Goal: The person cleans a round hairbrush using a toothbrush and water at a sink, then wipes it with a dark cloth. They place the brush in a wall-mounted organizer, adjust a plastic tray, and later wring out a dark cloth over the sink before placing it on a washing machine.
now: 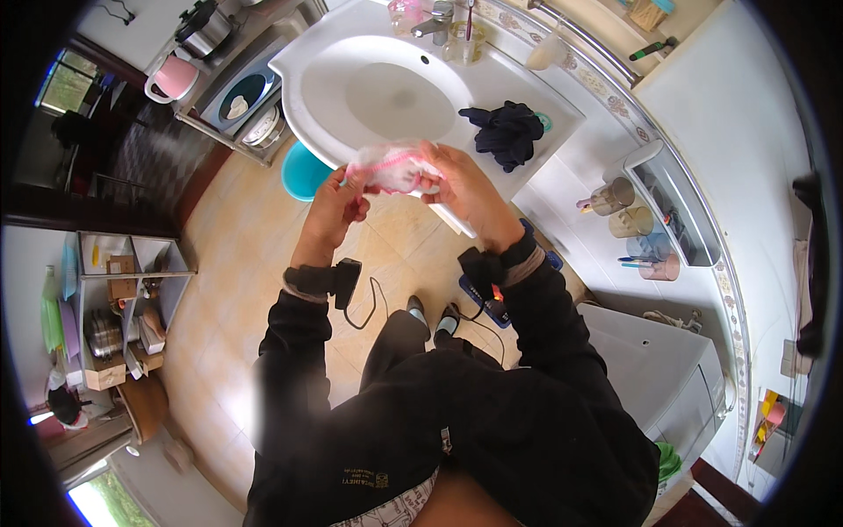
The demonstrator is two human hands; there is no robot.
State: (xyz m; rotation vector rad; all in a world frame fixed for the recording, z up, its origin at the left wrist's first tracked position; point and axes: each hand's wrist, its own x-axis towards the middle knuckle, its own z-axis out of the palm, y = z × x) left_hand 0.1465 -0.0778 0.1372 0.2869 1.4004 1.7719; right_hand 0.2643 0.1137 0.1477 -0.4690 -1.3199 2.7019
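Left hand (pixel 332 209) and right hand (pixel 467 195) had fingers clamped on the cloth (pixel 386 169), seemingly spreading it by the sink (pixel 309 98); the next move likely called for even tension.

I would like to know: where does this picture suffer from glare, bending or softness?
In the head view, whitish haze smears the left sleeve and nearby floor; the lower-left window is partly washed out; the tile border curves with the fisheye; black fills the corners; the held white-and-pink cloth looks slightly soft.
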